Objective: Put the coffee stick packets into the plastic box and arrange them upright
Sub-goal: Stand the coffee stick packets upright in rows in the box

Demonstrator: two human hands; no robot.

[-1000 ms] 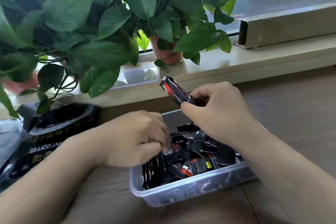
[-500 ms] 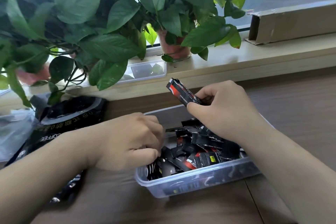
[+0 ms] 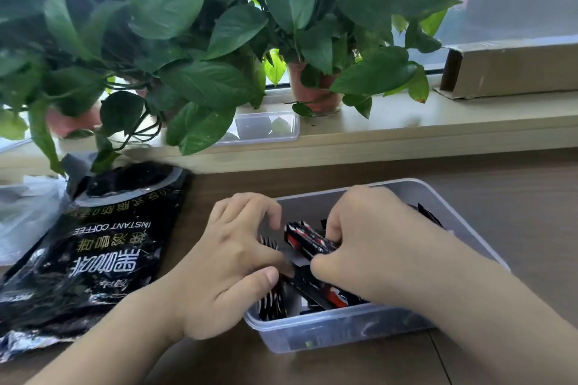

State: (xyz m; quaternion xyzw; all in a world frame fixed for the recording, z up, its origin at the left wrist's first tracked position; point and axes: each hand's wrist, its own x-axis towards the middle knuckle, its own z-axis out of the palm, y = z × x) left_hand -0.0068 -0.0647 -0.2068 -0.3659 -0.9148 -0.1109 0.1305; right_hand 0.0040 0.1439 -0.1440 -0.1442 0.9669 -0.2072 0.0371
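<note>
A clear plastic box (image 3: 328, 336) stands on the wooden table in front of me, holding several black-and-red coffee stick packets. My right hand (image 3: 369, 237) reaches into the box and pinches one black-and-red packet (image 3: 308, 239), held nearly level just above the others. My left hand (image 3: 231, 262) rests on the box's left end, its fingers and thumb pressed against a few upright packets (image 3: 271, 303) there. The hands hide most of the box's contents.
A big black instant coffee bag (image 3: 103, 247) lies open to the left, with a clear plastic bag (image 3: 22, 216) beside it. On the windowsill behind are potted plants (image 3: 187, 40), a small clear container (image 3: 266, 128) and a long cardboard box (image 3: 513, 70).
My right hand has brought the packet down from above the box's far rim into the box. My left hand has spread its fingers over the upright packets.
</note>
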